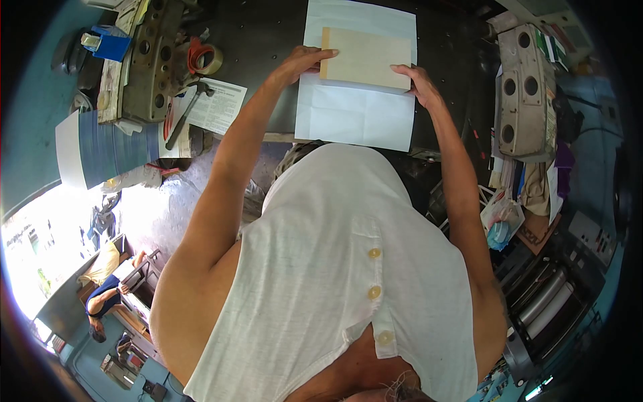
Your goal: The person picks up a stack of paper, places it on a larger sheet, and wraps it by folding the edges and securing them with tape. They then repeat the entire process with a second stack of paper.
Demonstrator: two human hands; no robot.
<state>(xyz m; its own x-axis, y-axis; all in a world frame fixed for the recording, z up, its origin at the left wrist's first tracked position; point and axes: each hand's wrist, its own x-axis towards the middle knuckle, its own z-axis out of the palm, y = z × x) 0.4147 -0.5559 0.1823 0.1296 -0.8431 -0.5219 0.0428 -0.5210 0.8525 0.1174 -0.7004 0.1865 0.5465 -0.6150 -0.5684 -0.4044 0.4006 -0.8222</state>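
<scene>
On the dark table, a large white sheet [355, 124] lies beneath a cream board or pad [368, 57] that has a tan strip down its left edge. My left hand [307, 61] grips that left edge, its thumb on top and its other fingers at the side. At the lower right corner of the board, my right hand [419, 84] has its thumb on the top face and its fingers along the edge. The fingers of my right hand are partly hidden.
Left on the table are tape rolls [204, 57], a hammer [186, 115] and a printed sheet [218, 106]. Metal blocks with round holes stand at the left [149, 60] and right [528, 90]. Another person [106, 298] is at the lower left.
</scene>
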